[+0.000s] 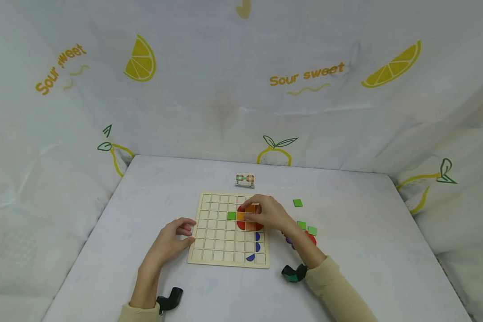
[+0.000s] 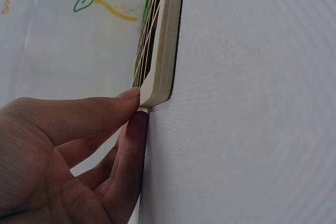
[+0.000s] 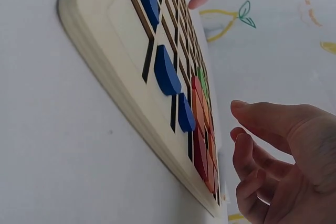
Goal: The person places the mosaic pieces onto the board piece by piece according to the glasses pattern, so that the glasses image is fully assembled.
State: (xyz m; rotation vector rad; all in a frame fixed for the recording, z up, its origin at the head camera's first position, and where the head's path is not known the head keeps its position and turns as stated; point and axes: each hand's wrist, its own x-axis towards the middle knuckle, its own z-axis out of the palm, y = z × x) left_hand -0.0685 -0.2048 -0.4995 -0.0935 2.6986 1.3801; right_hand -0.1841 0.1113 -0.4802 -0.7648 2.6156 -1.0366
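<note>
A pale wooden grid board lies on the table. Set in its cells are a green square, red pieces and orange pieces in a rounded cluster, partly hidden by my right hand. That hand hovers over the cluster, thumb and forefinger apart; no piece shows between them in the right wrist view. Three blue half-round pieces sit near the board's right side. My left hand touches the board's left edge with its fingertips; in the left wrist view the thumb rests against a corner.
Right of the board lie loose green squares and red pieces, partly behind my right forearm. Another green square lies farther back. A small pattern card sits behind the board. White lemon-print cloth hangs around the table.
</note>
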